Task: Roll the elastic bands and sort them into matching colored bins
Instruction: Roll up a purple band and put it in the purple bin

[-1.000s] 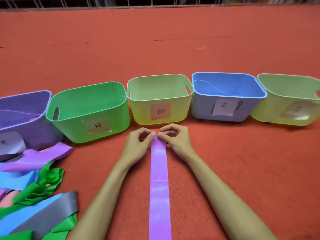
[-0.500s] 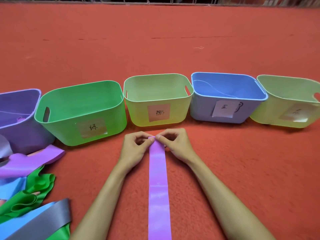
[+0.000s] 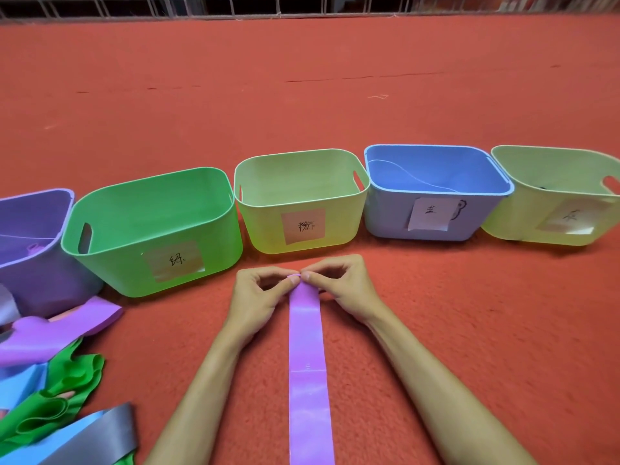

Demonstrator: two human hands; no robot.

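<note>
Red-orange carpet [image 3: 335,112] spreads evenly lit — a white metal railing [image 3: 302,8] lines its far edge.

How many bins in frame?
5, in one row left to right: purple bin (cropped), green bin, middle yellow bin, blue bin, right yellow bin (cropped). Others may sit out of frame.

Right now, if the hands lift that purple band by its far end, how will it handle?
Probably floppy: the purple band lies flat on the red carpet, with a crease across it. Likely light and thin: left hand and right hand pinch its far end with fingertips alone. Its glossy face may be slippery.
</note>
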